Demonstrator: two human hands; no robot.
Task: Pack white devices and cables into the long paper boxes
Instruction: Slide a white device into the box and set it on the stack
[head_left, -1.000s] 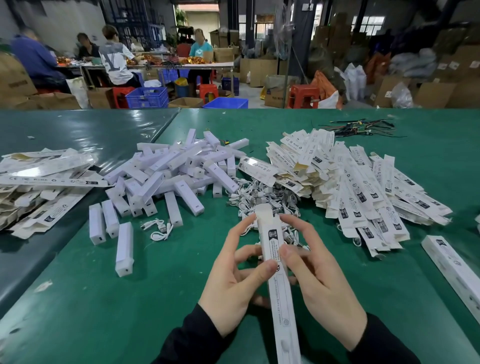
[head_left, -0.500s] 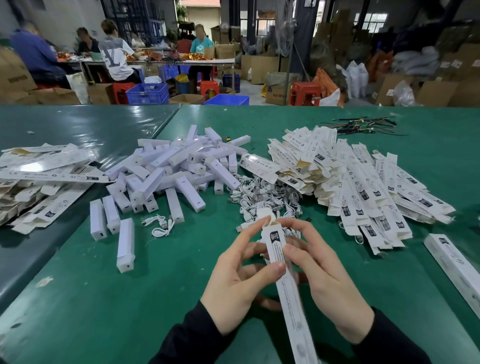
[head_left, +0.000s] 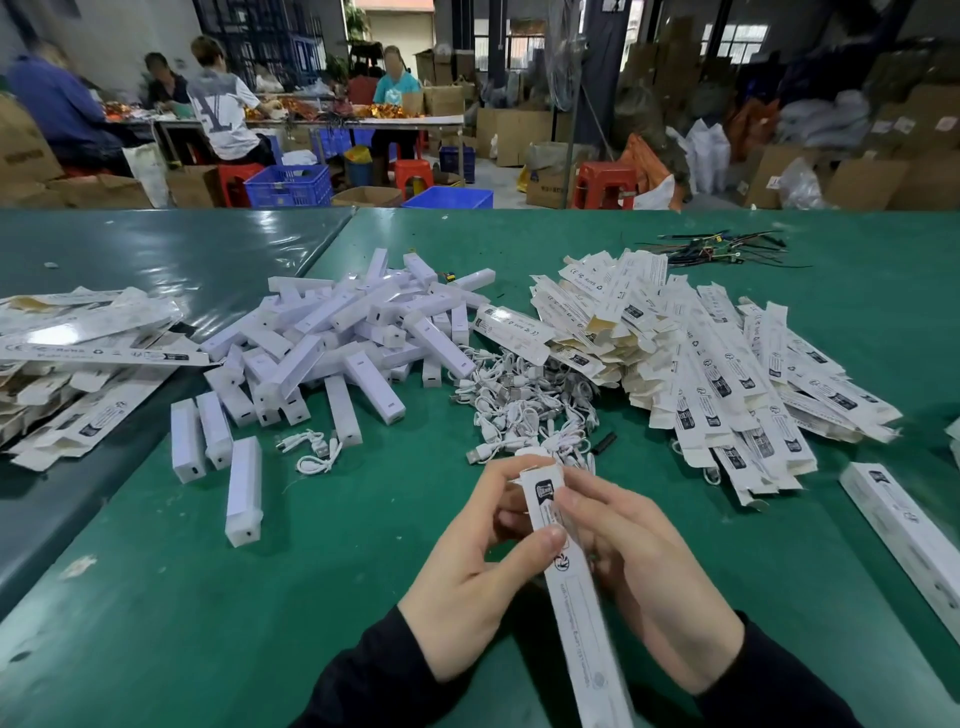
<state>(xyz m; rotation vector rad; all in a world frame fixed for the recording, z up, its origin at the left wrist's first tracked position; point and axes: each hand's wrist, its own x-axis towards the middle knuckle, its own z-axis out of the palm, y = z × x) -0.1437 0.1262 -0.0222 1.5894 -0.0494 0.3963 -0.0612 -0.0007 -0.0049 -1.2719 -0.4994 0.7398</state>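
Observation:
A long white paper box (head_left: 579, 613) with black print runs from my hands down to the frame's bottom edge. My left hand (head_left: 483, 577) grips it, thumb across its front. My right hand (head_left: 644, 566) pinches its upper end from the right, fingertips near the top flap. A heap of white devices (head_left: 358, 338) lies at centre-left on the green table (head_left: 208, 623). Coiled white cables (head_left: 524, 410) are piled just beyond my hands. Flat, unfilled long boxes (head_left: 727, 358) are stacked at the right.
More flattened boxes (head_left: 78, 358) lie at the left. One long box (head_left: 904, 525) rests alone near the right edge. Black cable ties (head_left: 722, 249) sit at the far right of the table. People work at a distant table (head_left: 358, 122) among cartons and crates.
The box's top end has come down and nearer to me, tilting slightly. Both hands have closed in around its upper end.

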